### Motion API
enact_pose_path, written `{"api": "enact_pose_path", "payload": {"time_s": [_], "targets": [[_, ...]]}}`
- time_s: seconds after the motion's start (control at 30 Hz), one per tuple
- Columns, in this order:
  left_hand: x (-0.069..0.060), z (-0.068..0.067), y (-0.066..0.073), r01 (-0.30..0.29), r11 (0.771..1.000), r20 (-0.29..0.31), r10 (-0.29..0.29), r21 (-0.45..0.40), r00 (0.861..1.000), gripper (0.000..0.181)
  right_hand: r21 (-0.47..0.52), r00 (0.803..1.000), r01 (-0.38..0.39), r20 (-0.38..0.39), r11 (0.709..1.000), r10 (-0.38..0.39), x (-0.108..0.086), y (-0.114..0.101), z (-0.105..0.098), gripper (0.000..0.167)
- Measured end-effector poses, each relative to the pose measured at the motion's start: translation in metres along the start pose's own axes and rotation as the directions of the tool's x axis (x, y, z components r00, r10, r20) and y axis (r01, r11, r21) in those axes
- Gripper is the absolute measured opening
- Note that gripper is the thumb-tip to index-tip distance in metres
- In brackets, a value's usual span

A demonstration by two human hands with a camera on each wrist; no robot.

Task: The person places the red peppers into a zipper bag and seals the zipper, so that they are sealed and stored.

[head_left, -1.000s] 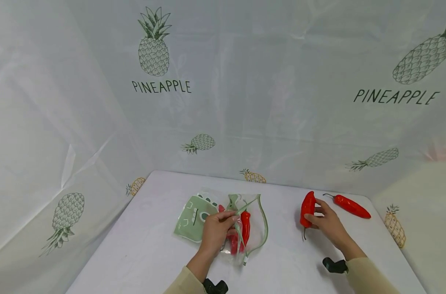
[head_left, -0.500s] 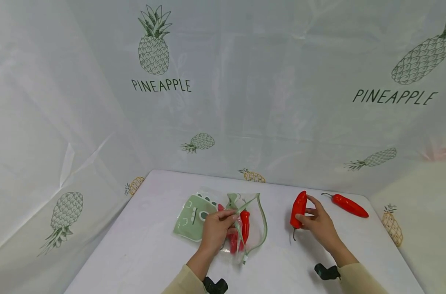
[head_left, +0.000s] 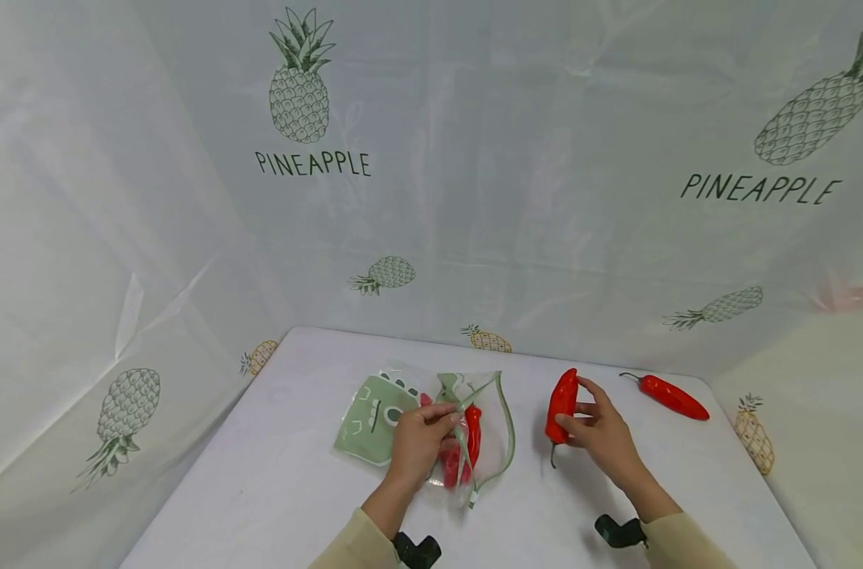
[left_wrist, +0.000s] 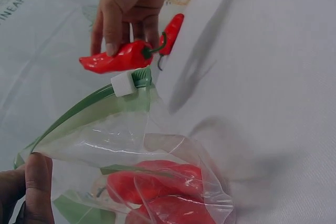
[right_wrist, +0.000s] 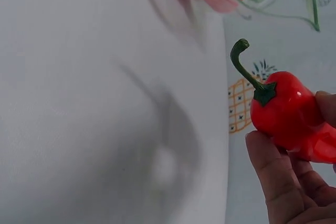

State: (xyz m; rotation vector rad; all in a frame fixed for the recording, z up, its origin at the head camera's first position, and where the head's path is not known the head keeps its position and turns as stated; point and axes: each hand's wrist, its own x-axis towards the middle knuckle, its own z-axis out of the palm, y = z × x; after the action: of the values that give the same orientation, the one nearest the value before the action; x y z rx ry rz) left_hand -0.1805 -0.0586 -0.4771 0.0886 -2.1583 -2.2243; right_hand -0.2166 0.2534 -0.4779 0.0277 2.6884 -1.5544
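On the white tabletop point(head_left: 261, 474), a clear plastic bag point(left_wrist: 126, 140) with green cartoon printing and a green-edged mouth was spread toward the left. Its edge was pinched by the left hand point(head_left: 420, 438), and glossy red peppers point(left_wrist: 157, 182) could be seen inside. Further right, a shiny red pepper with a curved green stem point(head_left: 563, 407) was grasped by the right hand point(head_left: 605, 435) above the tabletop, stem end lowest. Over the last second it had been brought leftward and the gap to the bag narrowed, while the bag was kept in place; the carrying was judged partway done, the bag's mouth not yet reached. At far right, a long red pepper with a thin dark stem point(head_left: 673, 397) was left lying untouched.
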Motion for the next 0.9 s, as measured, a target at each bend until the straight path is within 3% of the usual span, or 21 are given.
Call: {"api": "enact_pose_path", "payload": {"time_s": [0.37,0.9], "targets": [[0.001,0.002,0.003,0.000,1.000,-0.003,0.000,-0.002,1.000,0.024,0.036,1.000,0.020,-0.025,0.999,-0.020,-0.013,-0.022,0.008,0.092],[0.004,0.004,0.004,0.015,1.000,-0.012,-0.015,-0.020,1.000,0.025,0.069,0.999,0.035,0.018,0.997,-0.037,-0.028,-0.051,0.037,0.087]]}}
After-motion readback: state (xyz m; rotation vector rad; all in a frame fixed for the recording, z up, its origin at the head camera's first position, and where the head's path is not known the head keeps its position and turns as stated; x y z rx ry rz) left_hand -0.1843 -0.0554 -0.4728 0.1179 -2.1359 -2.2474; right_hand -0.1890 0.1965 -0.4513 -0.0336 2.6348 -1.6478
